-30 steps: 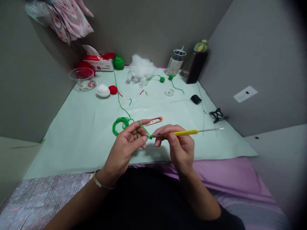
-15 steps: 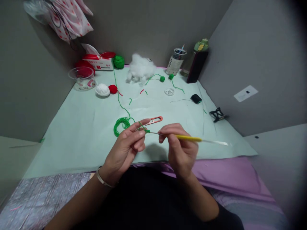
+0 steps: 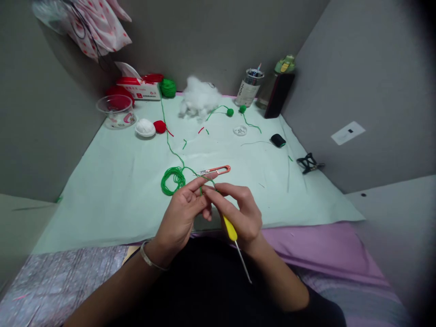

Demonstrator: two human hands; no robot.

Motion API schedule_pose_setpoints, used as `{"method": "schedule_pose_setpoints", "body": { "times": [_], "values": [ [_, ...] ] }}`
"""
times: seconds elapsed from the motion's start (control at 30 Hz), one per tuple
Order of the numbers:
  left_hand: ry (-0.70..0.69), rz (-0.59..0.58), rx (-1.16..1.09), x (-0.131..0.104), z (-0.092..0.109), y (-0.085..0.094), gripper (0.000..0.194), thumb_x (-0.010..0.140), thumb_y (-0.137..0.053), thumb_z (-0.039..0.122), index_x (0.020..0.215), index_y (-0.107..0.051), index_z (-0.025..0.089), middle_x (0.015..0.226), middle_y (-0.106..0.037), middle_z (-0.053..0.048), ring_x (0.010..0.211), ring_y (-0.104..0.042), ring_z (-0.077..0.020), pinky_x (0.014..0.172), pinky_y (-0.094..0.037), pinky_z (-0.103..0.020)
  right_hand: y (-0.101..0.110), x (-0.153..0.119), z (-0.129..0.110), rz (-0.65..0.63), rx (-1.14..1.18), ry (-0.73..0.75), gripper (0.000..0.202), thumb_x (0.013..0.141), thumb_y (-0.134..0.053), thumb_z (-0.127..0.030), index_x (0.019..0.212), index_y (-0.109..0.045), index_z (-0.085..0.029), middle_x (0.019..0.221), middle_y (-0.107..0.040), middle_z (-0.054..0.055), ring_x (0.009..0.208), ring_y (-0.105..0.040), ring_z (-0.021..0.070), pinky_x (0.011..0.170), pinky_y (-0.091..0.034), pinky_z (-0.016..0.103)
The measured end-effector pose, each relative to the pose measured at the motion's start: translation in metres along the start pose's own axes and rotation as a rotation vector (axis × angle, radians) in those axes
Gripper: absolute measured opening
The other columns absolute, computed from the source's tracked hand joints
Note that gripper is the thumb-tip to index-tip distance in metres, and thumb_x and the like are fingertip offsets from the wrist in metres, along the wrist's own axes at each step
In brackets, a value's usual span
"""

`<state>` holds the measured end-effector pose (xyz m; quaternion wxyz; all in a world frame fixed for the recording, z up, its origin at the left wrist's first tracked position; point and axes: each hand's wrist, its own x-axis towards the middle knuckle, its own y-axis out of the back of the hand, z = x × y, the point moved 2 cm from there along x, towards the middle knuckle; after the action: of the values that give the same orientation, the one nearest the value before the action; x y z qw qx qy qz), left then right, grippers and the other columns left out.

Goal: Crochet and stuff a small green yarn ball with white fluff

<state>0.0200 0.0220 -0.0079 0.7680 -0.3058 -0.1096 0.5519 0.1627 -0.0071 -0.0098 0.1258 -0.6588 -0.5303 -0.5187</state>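
My left hand [image 3: 182,213] pinches green yarn [image 3: 200,190], with a strand running over its raised index finger. In my right hand [image 3: 240,211] is a crochet hook with a yellow handle [image 3: 229,228]; its back metal end points down toward me. The fingertips of both hands meet, and they hide the hook's working tip and most of the stitches. Just beyond the left fingers lie orange thread snips [image 3: 223,170]. A loose coil of green yarn [image 3: 173,180] rests left of them, its strand leading back to a green yarn ball [image 3: 168,87].
Along the back stand a tissue box [image 3: 143,91], white stuffing [image 3: 200,97], a pen jar [image 3: 250,86] and a bottle [image 3: 284,68]. A clear tub [image 3: 117,113], white piece [image 3: 145,128] and red ball [image 3: 159,126] sit left. Right are a black case [image 3: 278,140] and black clip [image 3: 308,163].
My right hand has moved left against the left fingertips. The crochet hook has swung from nearly level to steep, its back end now pointing down toward me.
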Motion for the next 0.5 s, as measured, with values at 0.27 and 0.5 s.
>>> {"method": "schedule_pose_setpoints", "body": {
  "times": [0.27, 0.5],
  "values": [
    [0.004, -0.007, -0.122, 0.002, 0.007, -0.002, 0.029, 0.085, -0.08, 0.014, 0.114, -0.081, 0.02, 0.064, -0.047, 0.007, 0.048, -0.037, -0.0013, 0.049, -0.048, -0.012, 0.006, 0.014, 0.012, 0.164, 0.64, -0.498, 0.021, 0.103, -0.058, -0.02, 0.103, -0.079, -0.027, 0.093, -0.071, 0.003, 0.071, -0.063, 0.0137, 0.064, -0.053, 0.031],
    [0.008, -0.051, -0.019, -0.001, 0.005, -0.003, 0.035, 0.089, -0.076, 0.017, 0.123, -0.077, 0.023, 0.078, -0.054, 0.004, 0.055, -0.043, -0.0027, 0.06, -0.058, -0.017, 0.002, 0.011, 0.018, 0.063, 0.751, -0.559, 0.017, 0.103, -0.061, -0.027, 0.103, -0.078, -0.026, 0.096, -0.077, 0.003, 0.071, -0.065, 0.0134, 0.065, -0.055, 0.03]
  ]
}}
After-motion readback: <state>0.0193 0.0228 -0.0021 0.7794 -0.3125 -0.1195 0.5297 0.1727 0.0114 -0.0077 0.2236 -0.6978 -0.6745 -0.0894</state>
